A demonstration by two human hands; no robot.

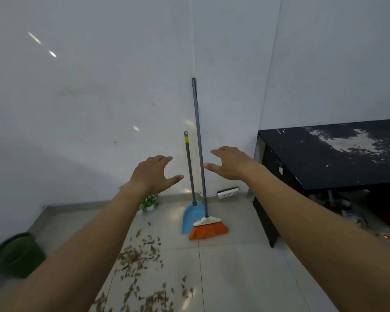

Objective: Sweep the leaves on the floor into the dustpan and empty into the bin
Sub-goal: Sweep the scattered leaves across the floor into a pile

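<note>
broom (208,230): bright orange bristles, white head, plain grey pole
dustpan (190,218): light blue pan, grey handle with a yellow band near the top
leaves (140,257): dull brownish-green, some more olive
bin (16,255): dark green all over
floor (230,266): pale grey tiles, thin darker grout lines
table (324,158): black, splattered with big off-white blotches and specks
wall (99,86): plain whitish-grey
plant (148,202): green and white speckled

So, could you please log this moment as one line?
stage: pre-grasp | left hand: open, empty | right hand: open, empty | broom, dustpan: against wall, ungripped | leaves: on floor
</note>
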